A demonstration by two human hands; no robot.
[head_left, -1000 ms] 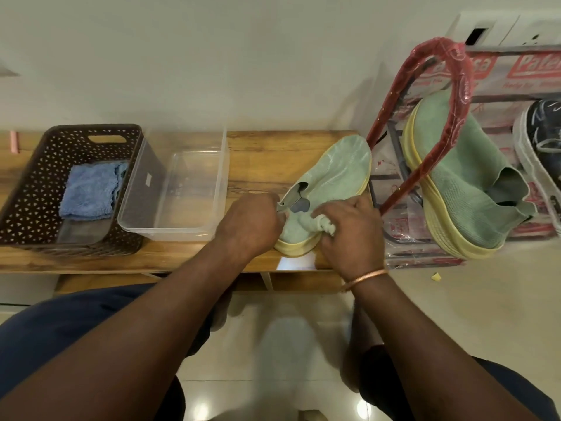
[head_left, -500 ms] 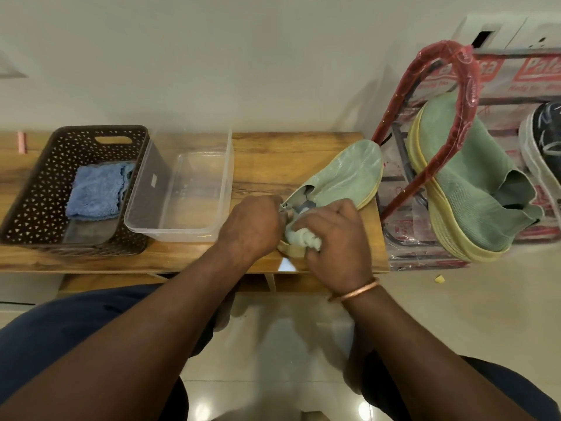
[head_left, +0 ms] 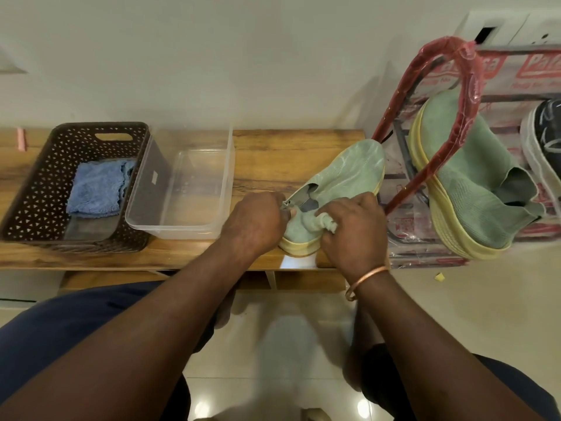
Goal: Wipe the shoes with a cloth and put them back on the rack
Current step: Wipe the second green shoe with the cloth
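Wiping step. Left hand (head_left: 255, 223) pinches the collar of the pale-green knit shoe (head_left: 349, 171) (between the hands); right hand (head_left: 353, 238) clamps a bunched green cloth (head_left: 324, 224) on its heel. Next, probably: red-framed rack (head_left: 470, 71), rightward.

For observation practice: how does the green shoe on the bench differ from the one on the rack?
The bench shoe lies flat on its sole; the rack shoe leans tilted. The left hand grips the bench shoe and the right hand holds a cloth against it; the rack shoe is untouched. Both have green uppers and yellow soles.
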